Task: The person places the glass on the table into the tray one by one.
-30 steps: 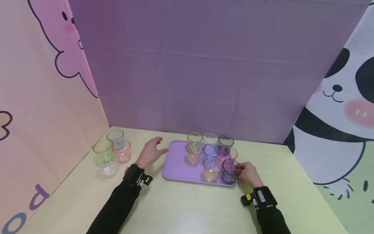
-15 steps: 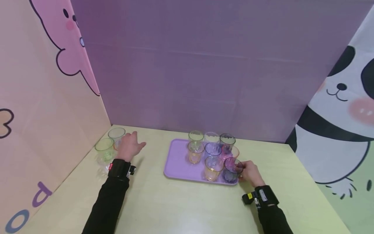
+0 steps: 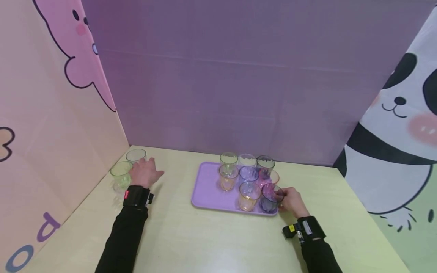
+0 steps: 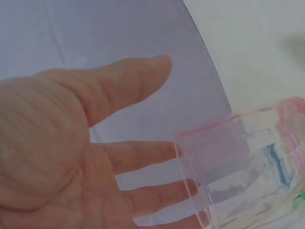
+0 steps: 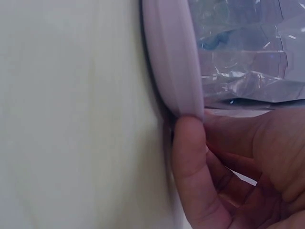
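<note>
My left hand point(image 3: 145, 173) is at the glasses on the left of the table. Its thumb stands apart and its fingers are straight, reaching past the rim of a pink-rimmed glass point(image 4: 238, 162) and showing through it. In the head view that glass is hidden by the hand. My right hand point(image 3: 293, 201) pinches the near right edge of a purple tray point(image 3: 206, 189) between finger and thumb. Just inside that edge stands a dark purple glass point(image 3: 270, 204). Beside it are an amber glass point(image 3: 247, 203) and a blue glass point(image 3: 248, 175).
A green glass point(image 3: 121, 174) and a dark-rimmed clear glass point(image 3: 135, 154) stand left of my left hand. Several more glasses fill the tray's right part, including a yellowish one point(image 3: 227, 182). A purple backdrop point(image 3: 205, 94) rises behind the table point(image 3: 205, 242).
My left hand has moved left, from beside the tray to the pink-rimmed glass. The right hand has stayed at the tray's edge.
</note>
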Demonstrator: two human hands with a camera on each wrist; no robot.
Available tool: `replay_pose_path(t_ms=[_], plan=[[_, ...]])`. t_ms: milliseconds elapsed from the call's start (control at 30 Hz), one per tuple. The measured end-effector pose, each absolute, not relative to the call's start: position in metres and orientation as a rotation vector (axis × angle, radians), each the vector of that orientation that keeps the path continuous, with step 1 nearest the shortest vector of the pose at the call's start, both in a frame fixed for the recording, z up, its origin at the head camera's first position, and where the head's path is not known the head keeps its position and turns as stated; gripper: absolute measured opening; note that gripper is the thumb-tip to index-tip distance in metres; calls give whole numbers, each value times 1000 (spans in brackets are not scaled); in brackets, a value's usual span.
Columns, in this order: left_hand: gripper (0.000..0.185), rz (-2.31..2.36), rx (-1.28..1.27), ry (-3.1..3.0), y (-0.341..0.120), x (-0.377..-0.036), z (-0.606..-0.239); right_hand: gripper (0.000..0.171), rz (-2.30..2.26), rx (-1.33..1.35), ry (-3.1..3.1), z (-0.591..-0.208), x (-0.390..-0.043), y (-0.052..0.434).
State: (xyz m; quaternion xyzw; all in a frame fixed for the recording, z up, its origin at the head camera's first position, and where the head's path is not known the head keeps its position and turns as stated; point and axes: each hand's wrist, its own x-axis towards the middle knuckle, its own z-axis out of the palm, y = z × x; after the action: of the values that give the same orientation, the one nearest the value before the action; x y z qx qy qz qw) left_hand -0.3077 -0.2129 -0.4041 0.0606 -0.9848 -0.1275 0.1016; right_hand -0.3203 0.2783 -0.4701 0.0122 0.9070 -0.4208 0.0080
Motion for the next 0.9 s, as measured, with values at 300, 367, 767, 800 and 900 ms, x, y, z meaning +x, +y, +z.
replay_pose_path(t_ms=[300,367,767,800,900], plan=[[49,-409,246,-2905,-209,-310,-407,8,-1336,17,2828,-471,-320,279],[47,-430,250,-2913,-209,-311,-407,9,-1346,15,2823,-471,-319,279],[41,-401,180,-2911,-200,-315,-413,13,-1357,38,2804,-471,-319,279],[41,-424,181,-2907,-199,-315,-413,12,-1358,43,2805,-471,-319,279],[43,-467,185,-2892,-196,-315,-413,8,-1371,39,2800,-472,-320,279]])
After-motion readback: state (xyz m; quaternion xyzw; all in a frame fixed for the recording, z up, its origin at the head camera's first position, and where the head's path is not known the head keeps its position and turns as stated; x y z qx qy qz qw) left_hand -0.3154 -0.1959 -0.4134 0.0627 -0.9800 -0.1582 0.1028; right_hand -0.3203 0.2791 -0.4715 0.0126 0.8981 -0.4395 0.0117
